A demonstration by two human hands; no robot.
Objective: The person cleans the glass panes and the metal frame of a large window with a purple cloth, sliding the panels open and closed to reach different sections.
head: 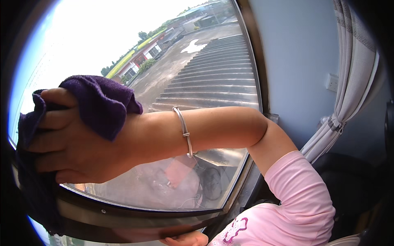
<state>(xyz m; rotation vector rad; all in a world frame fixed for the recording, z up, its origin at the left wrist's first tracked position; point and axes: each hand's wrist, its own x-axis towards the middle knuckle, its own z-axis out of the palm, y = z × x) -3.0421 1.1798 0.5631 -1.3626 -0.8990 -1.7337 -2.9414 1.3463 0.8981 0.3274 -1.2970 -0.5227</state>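
Note:
A bunched dark purple cloth (103,103) is gripped in my right hand (83,144) at the far left. Folds of it stick out over the back of the hand, and a dark length hangs below. My right arm reaches across the window pane (160,193), with a silver bangle (184,133) on the forearm and a pink short sleeve (298,181) at the upper arm. Whether the cloth touches the glass cannot be made out. At the bottom edge, part of my left hand (187,239) shows near the lower window frame (138,226); most of it is cut off.
Beside the glass runs a brown window frame (255,52), then a pale blue wall (295,61). A tied light curtain (354,101) hangs at right near a wall socket (331,82). Outside lies a corrugated roof (212,80), with buildings beyond.

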